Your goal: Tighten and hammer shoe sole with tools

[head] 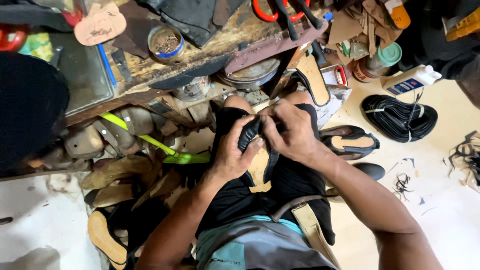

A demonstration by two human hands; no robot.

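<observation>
I see both hands on a black shoe (252, 137) over the lap. My left hand (231, 155) wraps it; my right hand (292, 132) pinches its far edge.

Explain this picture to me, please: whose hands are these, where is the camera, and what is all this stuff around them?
The camera sits on a person's head and looks down at their lap. Both bare hands work on a black leather shoe upper resting on the knees: the left hand grips it from the side, the right hand pinches its top edge. Ahead stands a worn wooden workbench bearing a tin of nails and red-handled pliers. Wooden shoe lasts pile beneath. Coiled black strips lie on the floor.
</observation>
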